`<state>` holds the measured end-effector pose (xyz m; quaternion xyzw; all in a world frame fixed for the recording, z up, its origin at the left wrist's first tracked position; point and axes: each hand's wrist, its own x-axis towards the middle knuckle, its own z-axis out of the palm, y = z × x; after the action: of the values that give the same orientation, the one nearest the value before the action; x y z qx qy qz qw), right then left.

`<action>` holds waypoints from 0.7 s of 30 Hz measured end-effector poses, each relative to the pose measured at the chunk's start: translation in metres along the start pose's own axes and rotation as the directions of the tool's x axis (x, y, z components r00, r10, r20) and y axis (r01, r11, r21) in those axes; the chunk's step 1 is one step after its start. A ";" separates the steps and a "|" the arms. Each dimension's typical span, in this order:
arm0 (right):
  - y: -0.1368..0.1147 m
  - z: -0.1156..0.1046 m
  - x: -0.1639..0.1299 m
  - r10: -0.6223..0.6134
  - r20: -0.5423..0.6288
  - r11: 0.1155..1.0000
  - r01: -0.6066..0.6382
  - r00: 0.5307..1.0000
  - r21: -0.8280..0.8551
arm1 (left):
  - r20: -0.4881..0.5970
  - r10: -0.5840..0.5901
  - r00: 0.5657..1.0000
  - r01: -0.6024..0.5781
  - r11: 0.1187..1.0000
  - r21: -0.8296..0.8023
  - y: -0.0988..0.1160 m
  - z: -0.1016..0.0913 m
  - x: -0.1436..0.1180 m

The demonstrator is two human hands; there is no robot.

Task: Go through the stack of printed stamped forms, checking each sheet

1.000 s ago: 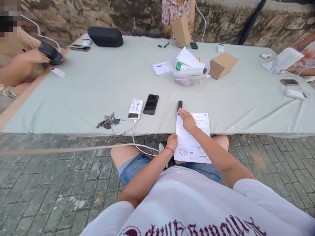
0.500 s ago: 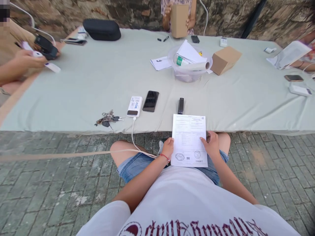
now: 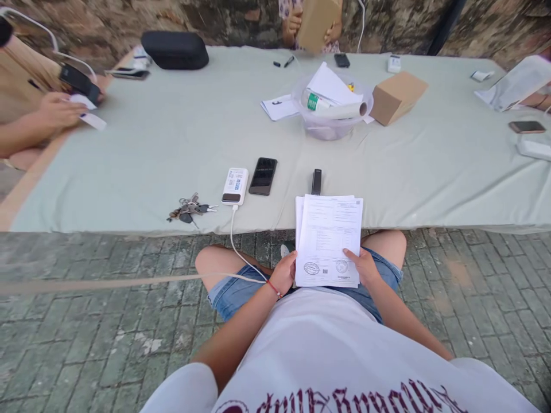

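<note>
Printed papers (image 3: 329,241), more than one sheet, are held over my lap at the table's near edge. Two round stamps and a small square code mark the lower part of the top sheet. My left hand (image 3: 284,273) grips the left edge of the papers, its fingers partly hidden beneath. On the other side my right hand (image 3: 364,265) pinches the lower right edge, thumb on top of the sheet. Just beyond the papers lies a small black device (image 3: 317,181), its near end close to their top edge.
The cloth-covered table (image 3: 181,132) bears keys (image 3: 189,209), a white power bank (image 3: 235,186) with a cable, and a phone (image 3: 263,176). Farther off are a plastic basin (image 3: 329,131) of papers, a cardboard box (image 3: 398,97) and a black case (image 3: 175,50). Other people sit around.
The papers have shifted slightly; an under sheet now shows along the left and top edges. My left hand moved left and down, my right hand a little left and down.
</note>
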<state>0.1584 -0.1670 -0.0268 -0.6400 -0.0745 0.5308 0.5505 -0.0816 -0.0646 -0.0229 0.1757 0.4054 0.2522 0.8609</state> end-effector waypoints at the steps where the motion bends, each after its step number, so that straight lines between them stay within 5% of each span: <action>1: 0.000 -0.002 0.001 -0.014 -0.005 1.000 0.014 1.000 -0.008 | 0.009 -0.020 1.000 0.020 1.000 0.021 -0.003 -0.003 -0.003; 6: -0.004 -0.012 -0.002 -0.111 -0.057 0.992 0.107 0.992 -0.074 | -0.002 -0.007 1.000 0.008 0.992 0.126 -0.017 -0.009 -0.008; 12: -0.014 -0.020 -0.015 0.003 0.039 0.997 0.000 0.999 -0.081 | -0.075 -0.023 0.997 0.031 0.993 0.110 -0.011 0.002 0.000; 21: -0.016 -0.046 -0.011 -0.012 -0.062 0.997 0.007 0.998 -0.072 | 0.030 -0.110 0.993 0.110 0.993 0.031 -0.011 0.013 -0.001</action>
<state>0.1970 -0.1973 -0.0154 -0.6752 -0.0795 0.5050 0.5317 -0.0688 -0.0751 -0.0201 0.1697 0.4047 0.1956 0.8770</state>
